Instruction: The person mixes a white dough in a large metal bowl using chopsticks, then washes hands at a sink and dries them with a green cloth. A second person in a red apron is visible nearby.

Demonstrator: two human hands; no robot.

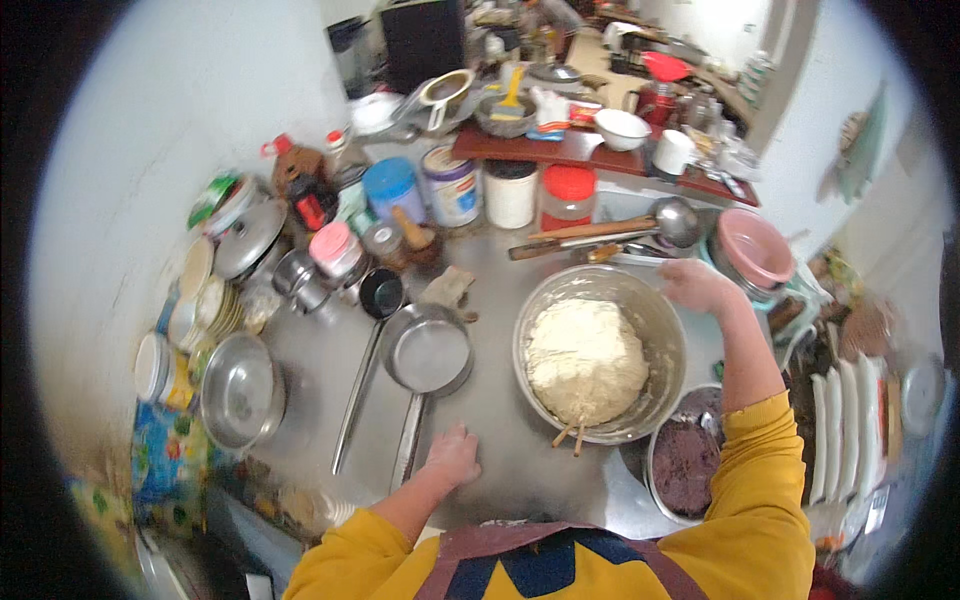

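- Left hand (452, 455) is resting palm-down on the desk (500, 400), grip holding nothing, prob. bracing the body.
- Right hand (697, 285) is curling over the bowl (668, 330) rim at 2 o'clock, seemingly steadying it; grip closed on rim, fingers partly hidden.
- Dough (585, 360) is sitting in bowl center; chopsticks (570, 435) are leaning out at 6 o'clock.
- Pan (428, 350) is lying at bowl's 9 o'clock.

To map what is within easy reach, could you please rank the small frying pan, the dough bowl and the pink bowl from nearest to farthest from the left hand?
From the left hand:
1. Small frying pan, just ahead; handle beside the hand.
2. Dough bowl, ahead right.
3. Pink bowl, far right, beyond the right hand.
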